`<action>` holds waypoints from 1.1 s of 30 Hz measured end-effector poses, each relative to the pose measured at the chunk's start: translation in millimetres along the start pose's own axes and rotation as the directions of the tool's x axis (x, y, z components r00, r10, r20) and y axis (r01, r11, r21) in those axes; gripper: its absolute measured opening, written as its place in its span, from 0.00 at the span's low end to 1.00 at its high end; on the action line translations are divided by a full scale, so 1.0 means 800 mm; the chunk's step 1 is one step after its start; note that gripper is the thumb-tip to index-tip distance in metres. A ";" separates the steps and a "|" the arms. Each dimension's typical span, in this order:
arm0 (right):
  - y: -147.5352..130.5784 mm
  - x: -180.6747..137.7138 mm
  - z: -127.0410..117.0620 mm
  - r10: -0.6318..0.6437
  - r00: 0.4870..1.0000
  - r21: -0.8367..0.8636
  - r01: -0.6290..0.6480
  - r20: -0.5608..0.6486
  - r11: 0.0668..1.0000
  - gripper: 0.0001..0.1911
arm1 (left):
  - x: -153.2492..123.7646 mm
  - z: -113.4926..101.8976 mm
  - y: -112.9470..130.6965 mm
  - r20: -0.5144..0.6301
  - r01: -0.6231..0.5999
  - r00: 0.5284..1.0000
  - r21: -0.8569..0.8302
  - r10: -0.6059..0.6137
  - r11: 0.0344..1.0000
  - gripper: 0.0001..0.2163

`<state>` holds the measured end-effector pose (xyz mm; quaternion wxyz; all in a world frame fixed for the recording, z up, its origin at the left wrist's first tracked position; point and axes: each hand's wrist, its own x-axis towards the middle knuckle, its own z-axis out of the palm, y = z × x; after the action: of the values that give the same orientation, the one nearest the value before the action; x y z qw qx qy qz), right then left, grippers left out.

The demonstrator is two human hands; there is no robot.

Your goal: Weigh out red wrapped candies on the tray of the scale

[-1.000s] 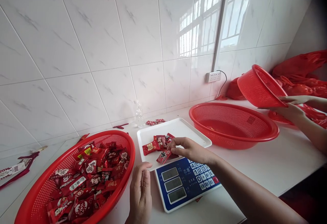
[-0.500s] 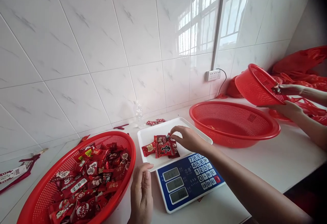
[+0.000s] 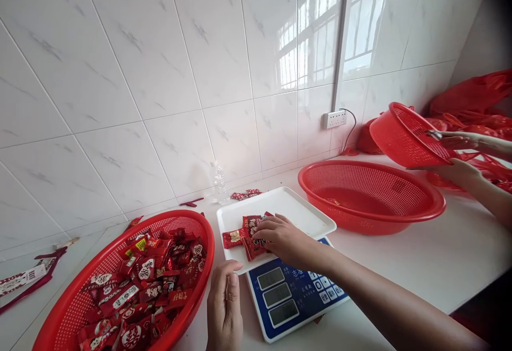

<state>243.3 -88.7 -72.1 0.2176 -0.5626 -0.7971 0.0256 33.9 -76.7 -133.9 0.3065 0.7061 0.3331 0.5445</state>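
Observation:
Several small red snack packets (image 3: 235, 238) lie on the white tray (image 3: 296, 209) of a blue-and-white digital scale (image 3: 294, 305). Over this little pile rests my right hand (image 3: 286, 236), palm down, its fingers stretched across the packets and partly covering them; a firm hold does not show. My left hand (image 3: 224, 303) is upright by the tray's near left corner, with nothing in it and its fingers loosely extended. To its left, a red perforated basket (image 3: 202, 292) contains many similar wrapped packets (image 3: 130, 295).
A wide red basket (image 3: 372, 222) stands right of the scale. Beyond it, another person's hands (image 3: 460, 172) tilt a smaller red basket (image 3: 408, 140). By the wall are a clear plastic bottle (image 3: 219, 183), patterned packets (image 3: 246, 194), a power socket (image 3: 335, 120) and red bags (image 3: 472, 97).
My right hand has come down and left from the pile's right edge, and now covers part of the packets. My left hand stays by the tray. The view has tilted up slightly.

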 end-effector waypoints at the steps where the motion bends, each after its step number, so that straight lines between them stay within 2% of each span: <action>1: 0.000 0.001 0.000 -0.031 1.000 -0.002 0.031 -0.001 1.000 0.18 | 0.000 0.001 0.002 -0.009 0.004 1.000 -0.005 -0.004 1.000 0.15; 3: 0.000 0.002 0.000 -0.061 0.998 -0.020 0.061 -0.002 0.998 0.19 | 0.000 0.002 0.009 -0.030 0.023 0.999 -0.021 -0.024 0.999 0.16; 9: -0.007 0.007 0.002 0.019 0.998 -0.121 -0.026 -0.059 0.992 0.17 | 0.001 0.004 0.015 -0.049 0.051 0.997 -0.037 -0.053 0.998 0.18; 13: -0.019 0.011 0.004 -0.013 0.998 -0.083 0.008 -0.060 0.997 0.14 | 0.002 0.003 0.008 -0.035 0.024 0.999 -0.025 -0.025 0.999 0.17; 17: -0.033 0.017 0.008 -0.110 0.994 -0.008 0.110 0.012 0.994 0.21 | 0.006 0.001 0.007 -0.032 -0.004 0.999 -0.013 0.004 1.000 0.17; 21: -0.039 0.020 0.010 -0.101 0.992 0.048 0.097 0.080 0.994 0.24 | 0.012 -0.001 0.012 -0.020 -0.015 1.000 0.011 0.015 1.000 0.19; 28: -0.030 0.015 0.004 -0.100 0.994 0.074 0.096 0.053 0.993 0.24 | 0.007 -0.004 0.005 -0.008 0.007 1.000 0.030 -0.007 1.000 0.19; 30: -0.023 0.012 0.000 -0.077 0.997 0.095 0.075 0.020 0.993 0.24 | 0.006 -0.005 0.004 -0.012 0.021 1.000 0.044 -0.021 0.999 0.20; 33: -0.004 0.008 -0.007 0.063 0.998 0.070 -0.063 0.012 0.996 0.25 | 0.006 -0.004 0.005 -0.029 0.047 0.999 0.033 -0.046 0.998 0.21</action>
<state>240.7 -85.7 -63.9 0.2325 -0.5793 -0.7787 0.0635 32.5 -75.5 -127.4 0.3022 0.6955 0.3628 0.5415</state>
